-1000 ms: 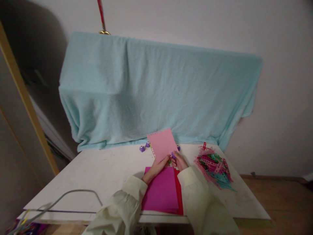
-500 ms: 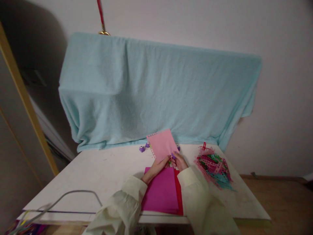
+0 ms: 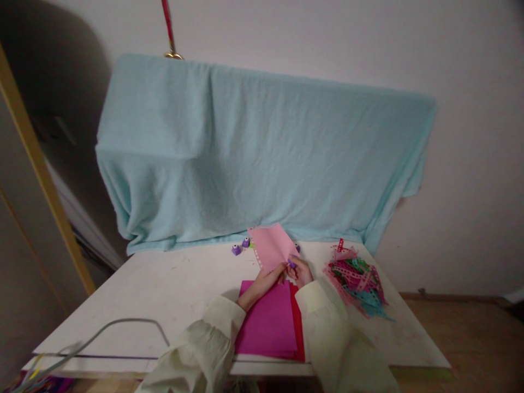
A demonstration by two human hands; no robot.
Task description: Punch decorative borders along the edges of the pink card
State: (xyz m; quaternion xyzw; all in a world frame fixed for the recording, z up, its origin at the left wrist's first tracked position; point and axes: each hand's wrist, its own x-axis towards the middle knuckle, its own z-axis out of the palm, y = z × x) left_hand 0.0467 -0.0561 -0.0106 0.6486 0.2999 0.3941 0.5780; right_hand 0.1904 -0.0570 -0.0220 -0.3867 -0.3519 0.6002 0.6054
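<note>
A sheet of pink paper [image 3: 271, 245] is held up over the back of the table, with a row of punched holes along its left edge. My left hand [image 3: 266, 279] is closed on the sheet's near edge. My right hand [image 3: 302, 271] is closed around a small purple craft punch [image 3: 292, 263] at the sheet's lower right corner. Whether the punch is pressed down is too small to tell. Below my hands lies a stack of magenta paper [image 3: 267, 325], with red paper [image 3: 298, 330] showing at its right side.
Behind the sheet stand more purple punches [image 3: 236, 250]. A heap of coloured, hole-punched paper strips [image 3: 360, 281] lies on the right of the white table [image 3: 184, 286]. A grey cable [image 3: 123, 321] curves over the front left. A light blue cloth [image 3: 262, 153] hangs behind.
The pink sheet's far edge has dipped lower, tilting the sheet. Both hands stay close together, with the punch still in my right hand. The view has shifted slightly.
</note>
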